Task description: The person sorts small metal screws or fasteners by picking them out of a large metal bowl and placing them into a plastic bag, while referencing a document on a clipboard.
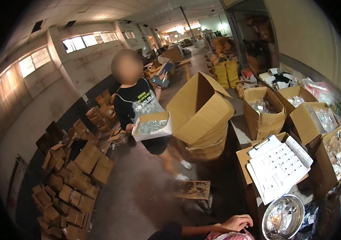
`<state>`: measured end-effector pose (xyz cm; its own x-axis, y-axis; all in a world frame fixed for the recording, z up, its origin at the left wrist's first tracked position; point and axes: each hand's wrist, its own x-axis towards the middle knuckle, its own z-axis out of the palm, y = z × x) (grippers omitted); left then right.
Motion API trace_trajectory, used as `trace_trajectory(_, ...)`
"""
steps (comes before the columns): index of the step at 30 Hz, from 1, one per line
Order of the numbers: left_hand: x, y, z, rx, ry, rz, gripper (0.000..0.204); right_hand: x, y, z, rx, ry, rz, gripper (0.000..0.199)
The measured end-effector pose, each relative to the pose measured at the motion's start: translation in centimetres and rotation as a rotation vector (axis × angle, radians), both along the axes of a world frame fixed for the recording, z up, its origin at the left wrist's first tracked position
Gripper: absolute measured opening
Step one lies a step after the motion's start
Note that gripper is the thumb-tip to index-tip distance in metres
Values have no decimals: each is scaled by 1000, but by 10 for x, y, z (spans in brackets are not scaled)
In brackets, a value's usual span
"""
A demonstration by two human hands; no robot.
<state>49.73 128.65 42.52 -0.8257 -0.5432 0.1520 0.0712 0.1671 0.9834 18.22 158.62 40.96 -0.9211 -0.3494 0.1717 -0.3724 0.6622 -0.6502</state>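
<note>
At the lower edge my left hand [237,222] comes in from a dark sleeve, palm down, fingers loosely bent and a little apart. It lies over a red-and-white patterned cloth [230,236], and I see nothing gripped in it. Just to its right stands a round metal bowl [265,224] with clear plastic bags and small parts inside. Beyond the bowl, printed sheets [276,166] and a clipboard [263,146] lie on a cardboard box. My right hand is out of the picture.
A person [132,96] stands ahead, holding a white box [154,133] of small metal pieces and a phone [160,82]. Large cartons [202,108] stand beside them. A worn low stool [192,190] is nearer. Open boxes [264,124] of bagged parts line the right; flattened cardboard [74,192] piles left.
</note>
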Motion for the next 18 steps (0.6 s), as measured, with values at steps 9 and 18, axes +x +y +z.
trace_trajectory(9,-11,12,-8,-157,-92,-43,16,8,7,26,19,-19,52,26)
trace_trajectory(18,-9,44,-65,-318,-245,-59,15,20,18,71,34,-40,170,23)
